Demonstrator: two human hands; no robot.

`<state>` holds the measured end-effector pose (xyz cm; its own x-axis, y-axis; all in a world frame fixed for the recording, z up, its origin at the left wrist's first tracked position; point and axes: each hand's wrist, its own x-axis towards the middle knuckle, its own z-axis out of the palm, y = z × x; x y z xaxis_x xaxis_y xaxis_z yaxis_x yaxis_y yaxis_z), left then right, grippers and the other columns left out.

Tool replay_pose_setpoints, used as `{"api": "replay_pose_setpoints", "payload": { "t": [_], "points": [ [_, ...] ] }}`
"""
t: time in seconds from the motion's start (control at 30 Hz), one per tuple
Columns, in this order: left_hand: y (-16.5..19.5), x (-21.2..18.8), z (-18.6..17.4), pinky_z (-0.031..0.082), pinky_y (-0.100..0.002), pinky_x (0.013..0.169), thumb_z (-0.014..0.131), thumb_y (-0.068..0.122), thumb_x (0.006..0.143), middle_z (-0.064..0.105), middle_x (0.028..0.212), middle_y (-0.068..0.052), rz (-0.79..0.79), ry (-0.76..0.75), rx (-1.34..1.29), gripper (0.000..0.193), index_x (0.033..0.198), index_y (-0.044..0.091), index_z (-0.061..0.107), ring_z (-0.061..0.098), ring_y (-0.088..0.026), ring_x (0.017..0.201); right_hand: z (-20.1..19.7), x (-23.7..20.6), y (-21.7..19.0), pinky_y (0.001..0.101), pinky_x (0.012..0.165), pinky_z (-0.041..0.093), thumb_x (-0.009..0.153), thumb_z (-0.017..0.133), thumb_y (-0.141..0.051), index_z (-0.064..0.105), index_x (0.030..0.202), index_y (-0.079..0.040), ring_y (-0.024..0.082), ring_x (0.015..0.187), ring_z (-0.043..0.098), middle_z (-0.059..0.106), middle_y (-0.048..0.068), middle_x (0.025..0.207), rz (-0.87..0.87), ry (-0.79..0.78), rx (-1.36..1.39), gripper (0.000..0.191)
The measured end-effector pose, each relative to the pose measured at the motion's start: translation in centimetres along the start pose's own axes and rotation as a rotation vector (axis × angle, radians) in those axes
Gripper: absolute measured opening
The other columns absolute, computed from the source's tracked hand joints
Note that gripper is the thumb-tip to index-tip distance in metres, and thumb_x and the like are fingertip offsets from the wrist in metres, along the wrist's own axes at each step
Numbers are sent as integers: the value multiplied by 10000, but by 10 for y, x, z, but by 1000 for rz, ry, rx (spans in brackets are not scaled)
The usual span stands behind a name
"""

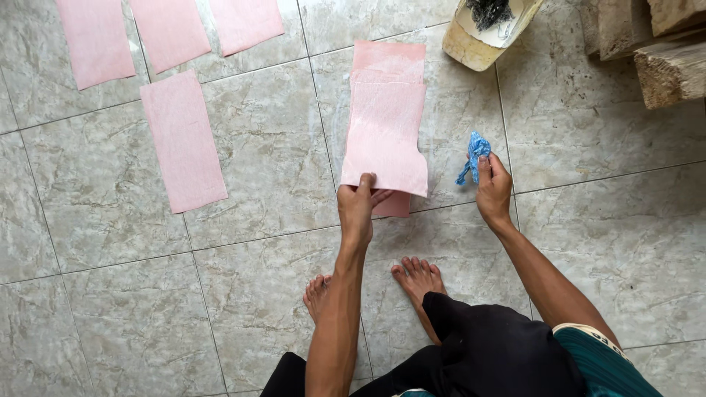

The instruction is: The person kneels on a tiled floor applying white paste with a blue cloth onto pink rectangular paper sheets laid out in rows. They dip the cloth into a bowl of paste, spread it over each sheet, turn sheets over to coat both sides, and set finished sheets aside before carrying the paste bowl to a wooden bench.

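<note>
left hand (358, 204) pinches top pink sheet (385, 136) | right hand (491, 187) squeezes blue cloth (476, 153) | lift sheet slowly, flat, no creases, off the floor (265, 147)

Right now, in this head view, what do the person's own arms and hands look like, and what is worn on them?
Both arms are bare from above the elbow down: no sleeves, gloves, watch, rings or bands show on the left hand or the right hand. The forearms are lean and both hands have all fingers uncovered. The only clothing in view is lower down: dark black fabric at the lap and a teal ribbed garment at the right side.
</note>
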<state>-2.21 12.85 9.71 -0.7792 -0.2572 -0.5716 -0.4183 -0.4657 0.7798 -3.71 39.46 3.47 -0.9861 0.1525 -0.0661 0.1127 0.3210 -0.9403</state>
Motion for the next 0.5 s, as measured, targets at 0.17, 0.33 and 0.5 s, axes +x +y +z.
{"api": "replay_pose_setpoints", "payload": {
  "t": [0.17, 0.33, 0.5],
  "points": [
    [75, 19, 34, 645, -420, 838, 557, 104, 996, 653, 883, -198, 137, -187, 48, 284, 939, -168, 616, 737, -268, 773, -1, -11, -7, 214, 808, 492, 1132, 468, -276, 640, 1293, 24, 44, 912, 621, 754, 61, 1149, 103, 5, 64, 381],
    [170, 6, 55, 657, -434, 865, 482, 181, 1003, 611, 924, -134, 301, -256, 185, 230, 949, -29, 562, 703, -244, 890, -7, -21, -17, 251, 652, 433, 1111, 484, -281, 651, 1330, -3, 91, 742, 523, 766, 40, 1137, 228, 13, 48, 392],
    [268, -23, 37, 636, -473, 911, 479, 178, 1009, 597, 964, -176, 390, -366, 306, 220, 946, -27, 528, 751, -298, 965, -3, -31, -28, 205, 802, 518, 1143, 499, -256, 651, 1313, 25, 75, 962, 683, 762, 46, 1136, 11, 69, 10, 362]
  ]
}}
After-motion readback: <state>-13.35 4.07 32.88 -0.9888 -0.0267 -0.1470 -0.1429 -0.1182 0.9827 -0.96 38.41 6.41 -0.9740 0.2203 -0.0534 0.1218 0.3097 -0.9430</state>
